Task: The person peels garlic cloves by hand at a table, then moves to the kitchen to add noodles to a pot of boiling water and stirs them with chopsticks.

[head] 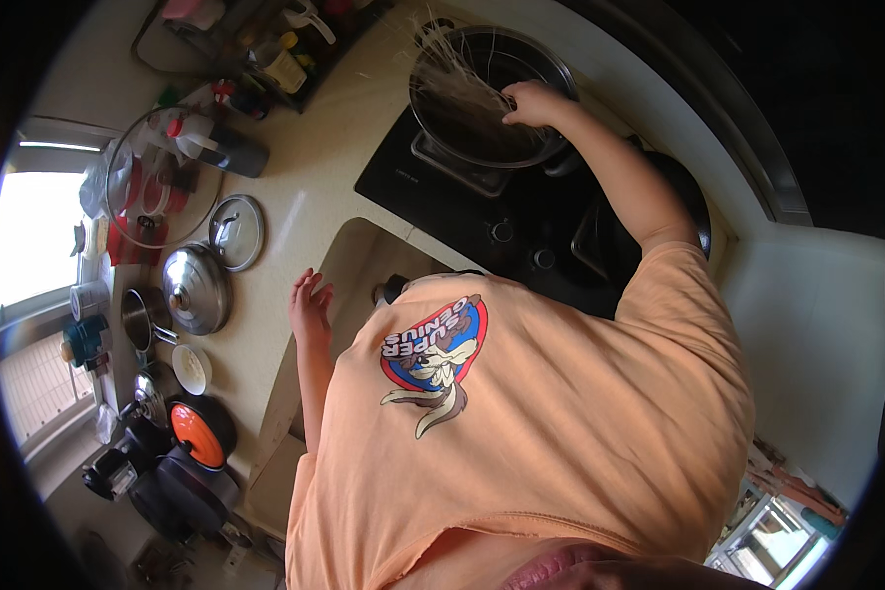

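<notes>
My right hand (537, 105) reaches over a wide, dark metal pot (494, 151) on the black gas hob (442, 206). Its fingers are closed on a bundle of thin pale strands (450, 70), which look like noodles. The strands fan out to the left, some past the pot's rim; those lower in the pot are blurred. My left hand (311, 304) hovers beside the sink (354, 254), fingers loosely curled and apart, with nothing visible in it. Part of the sink is hidden behind my orange T-shirt (560, 413).
On the left counter (287, 221) are a glass lid (237, 232), a domed steel lid (196, 289), a small saucepan (140, 321), a white bowl (192, 369) and an orange lid (198, 431). Bottles (280, 66) stand at the back. A dark pan (682, 192) sits behind my right arm.
</notes>
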{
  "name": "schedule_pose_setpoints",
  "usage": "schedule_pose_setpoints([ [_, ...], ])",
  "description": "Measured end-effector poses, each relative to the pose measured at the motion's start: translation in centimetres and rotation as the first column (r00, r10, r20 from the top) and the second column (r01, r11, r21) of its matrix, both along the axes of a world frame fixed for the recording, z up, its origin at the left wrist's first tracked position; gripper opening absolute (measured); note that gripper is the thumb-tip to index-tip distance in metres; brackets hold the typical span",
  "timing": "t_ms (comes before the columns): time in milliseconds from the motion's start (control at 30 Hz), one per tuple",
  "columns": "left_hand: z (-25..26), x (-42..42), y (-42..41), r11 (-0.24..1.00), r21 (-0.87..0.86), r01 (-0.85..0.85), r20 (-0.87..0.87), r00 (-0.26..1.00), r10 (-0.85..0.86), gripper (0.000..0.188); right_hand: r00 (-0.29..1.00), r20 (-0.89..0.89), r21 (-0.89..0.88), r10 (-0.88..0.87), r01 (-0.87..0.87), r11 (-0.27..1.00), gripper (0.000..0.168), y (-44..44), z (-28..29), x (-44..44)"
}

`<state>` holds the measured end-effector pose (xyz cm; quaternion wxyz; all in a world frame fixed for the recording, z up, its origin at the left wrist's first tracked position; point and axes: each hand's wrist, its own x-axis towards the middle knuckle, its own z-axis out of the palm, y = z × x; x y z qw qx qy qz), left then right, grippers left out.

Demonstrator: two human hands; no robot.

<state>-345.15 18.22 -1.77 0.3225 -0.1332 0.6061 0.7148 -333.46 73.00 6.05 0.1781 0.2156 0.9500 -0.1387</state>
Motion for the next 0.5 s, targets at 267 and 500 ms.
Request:
schedule_pose_setpoints([
  [267, -0.9, 1.1, -1.0, 0.997, -0.065, -0.036, 0.013, 0.999, 0.037, 0.032, 0.970, -0.240, 0.123, 0.048, -0.018, 0.992, 0.073, -1.9, 2.1, -1.8],
  [500, 0.2, 0.6, 0.6, 0.997, -0.069, -0.032, -0.020, 0.999, 0.031, 0.027, 0.988, -0.121, 0.003, 0.101, -0.101, 0.995, 0.021, -3.0, -1.8, -5.4],
])
